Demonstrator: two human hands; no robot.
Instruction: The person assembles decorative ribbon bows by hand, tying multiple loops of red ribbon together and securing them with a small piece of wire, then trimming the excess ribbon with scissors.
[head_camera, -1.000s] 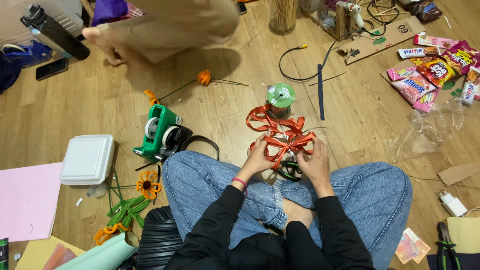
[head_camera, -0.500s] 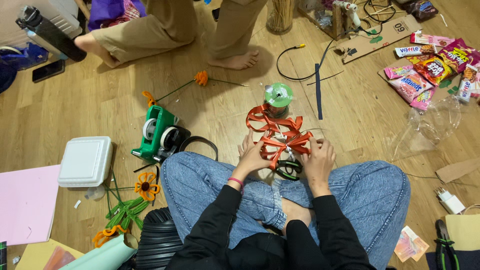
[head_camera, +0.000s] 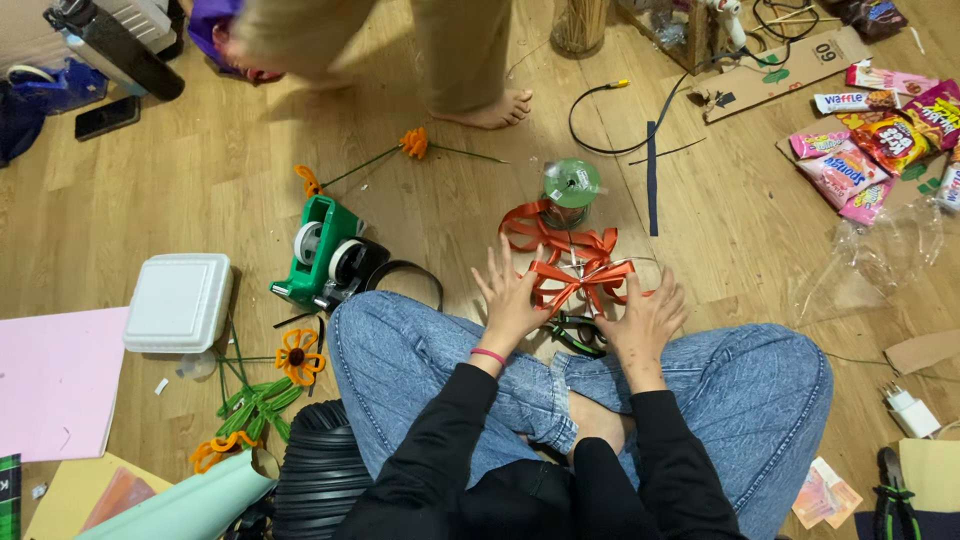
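Note:
I sit cross-legged on a wooden floor in blue jeans and black sleeves. An orange ribbon bow (head_camera: 580, 275) lies on the floor in front of my knees. My left hand (head_camera: 510, 300) rests at the bow's left loop, palm down and fingers spread. At the right loop my right hand (head_camera: 645, 320) lies the same way. Neither hand grips anything. Green-handled scissors (head_camera: 575, 335) lie between my hands, partly hidden under the bow. A green spool (head_camera: 571, 190) stands just beyond the bow, with loose orange ribbon curling at its base.
A green tape dispenser (head_camera: 325, 250) and a white box (head_camera: 180, 300) sit to the left, pink paper (head_camera: 55, 380) beyond them. Orange pipe-cleaner flowers (head_camera: 297, 355) lie by my left knee. Snack packets (head_camera: 870, 150) are at the right. Another person's bare foot (head_camera: 490, 108) stands behind the spool.
My fingers have let go of the bow's centre and spread flat at its two sides. The other person has stepped to the right across the far floor.

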